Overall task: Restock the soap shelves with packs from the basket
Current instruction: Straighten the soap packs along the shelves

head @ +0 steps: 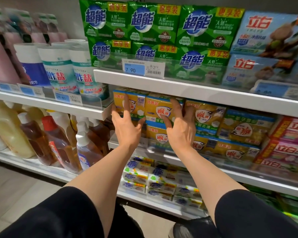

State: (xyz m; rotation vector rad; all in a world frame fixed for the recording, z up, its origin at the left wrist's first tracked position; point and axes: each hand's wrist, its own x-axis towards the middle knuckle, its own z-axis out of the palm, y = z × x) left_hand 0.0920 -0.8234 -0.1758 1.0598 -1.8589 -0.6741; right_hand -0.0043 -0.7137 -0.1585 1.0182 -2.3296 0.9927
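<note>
Yellow soap packs are stacked two high on the middle shelf [205, 91]. My left hand [126, 125] is spread against the front of the top left yellow pack [136, 103], fingers straight. My right hand [180, 128] lies with straight fingers on the pack beside it [158, 109], its thumb pointing left across the pack's lower edge. Neither hand grips a pack. The basket is out of view.
Green soap packs [153, 23] and blue packs [265, 31] fill the top shelf. More yellow packs [206, 115] and pink packs [291, 134] lie to the right. White soap packs [155, 181] sit on the shelf below. Bottles [58, 148] and salt tubs [58, 71] stand at left.
</note>
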